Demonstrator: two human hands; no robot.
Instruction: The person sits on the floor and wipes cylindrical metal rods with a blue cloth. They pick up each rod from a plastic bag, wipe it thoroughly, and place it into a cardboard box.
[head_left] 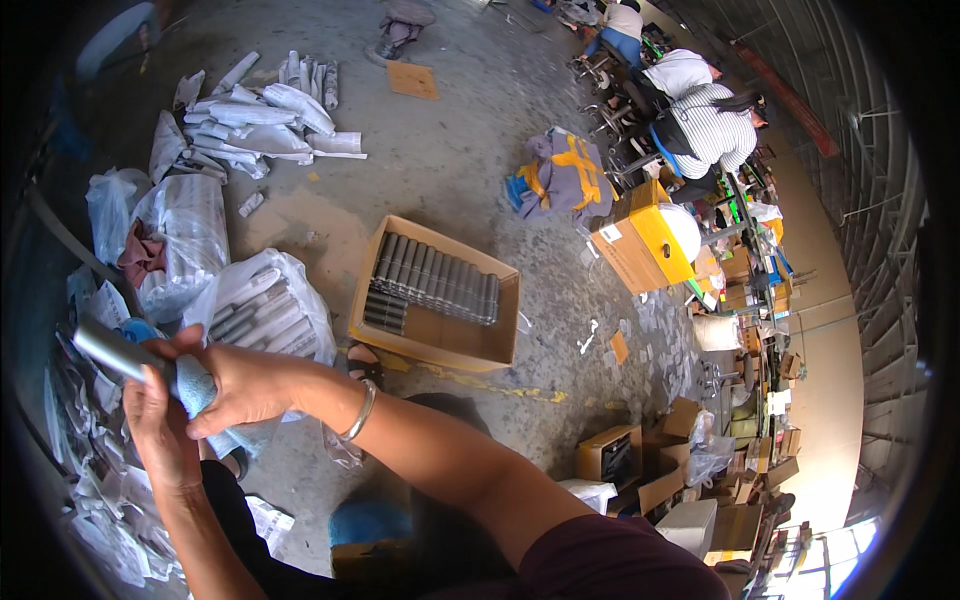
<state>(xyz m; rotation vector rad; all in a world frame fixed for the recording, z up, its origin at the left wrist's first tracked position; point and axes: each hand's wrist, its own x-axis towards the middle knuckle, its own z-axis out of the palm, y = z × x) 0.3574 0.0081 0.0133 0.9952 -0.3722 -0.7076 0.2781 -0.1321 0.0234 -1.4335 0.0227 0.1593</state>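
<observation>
At the left of the view, a smooth grey metal tube (112, 352) slants up and away from my hands. My left hand (160, 435) grips it from below, thumb up along its side. A light blue cloth (196, 386) is wrapped round the tube's nearer part, and my right hand (238, 388) is closed on that cloth, pressing it to the tube. A metal bangle circles my right wrist. The tube's lower end is hidden by the cloth and hands. Just beyond my hands lies a clear plastic bag (312, 290) of similar grey tubes.
An open cardboard box (440, 352) holds rows of dark grey tubes. Paper-wrapped rolls (262, 120) lie heaped on the floor beyond, and crumpled paper (120, 510) covers the left side. A yellow-edged carton (640, 245) stands right of a taped grey bundle (568, 172). People (708, 130) sit along a cluttered bench.
</observation>
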